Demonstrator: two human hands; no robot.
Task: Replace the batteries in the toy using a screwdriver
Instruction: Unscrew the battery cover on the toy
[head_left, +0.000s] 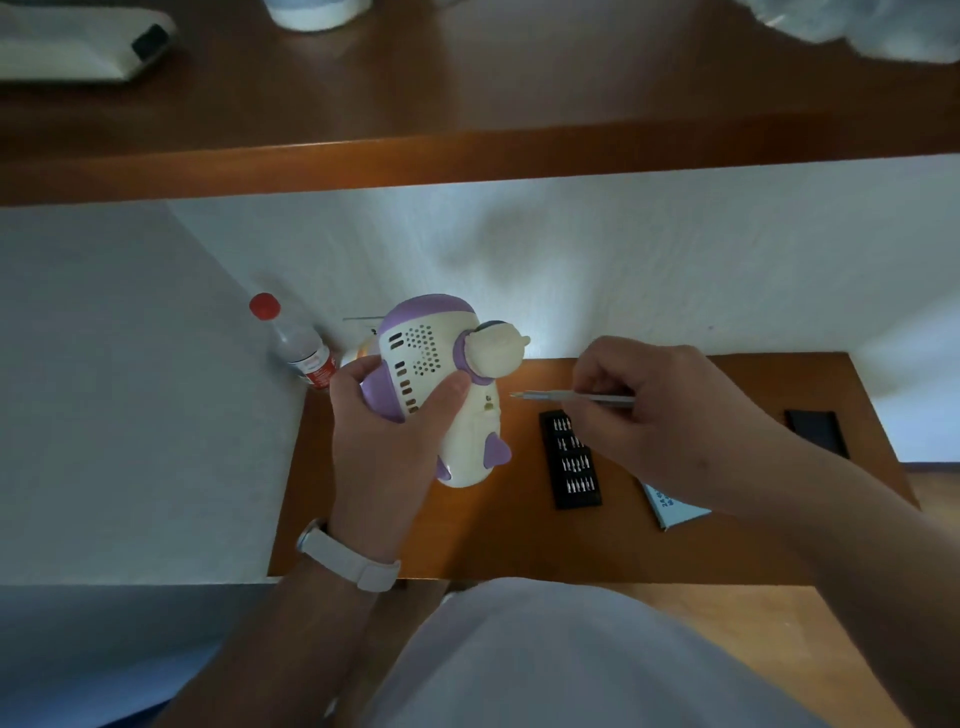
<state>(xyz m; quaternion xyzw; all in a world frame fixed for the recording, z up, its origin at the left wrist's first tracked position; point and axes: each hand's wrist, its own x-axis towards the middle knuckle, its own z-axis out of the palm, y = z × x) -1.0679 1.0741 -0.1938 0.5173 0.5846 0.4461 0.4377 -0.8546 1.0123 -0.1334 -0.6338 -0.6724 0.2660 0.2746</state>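
A cream and purple toy (441, 384) with speaker holes on its underside is held above the small wooden table (493, 540). My left hand (384, 431) grips it from below, thumb across the slotted face. My right hand (644, 405) pinches a slim silver screwdriver (571, 397) that lies level, its tip pointing left and a short gap away from the toy's cream side, near a small hole (488, 402). A black tray of screwdriver bits (571, 460) lies open on the table under my right hand.
A clear bottle with a red cap (296, 343) stands at the table's back left corner by the white wall. A light blue box (675, 506) and a black lid (816, 431) lie to the right. A wooden shelf (467, 150) runs above.
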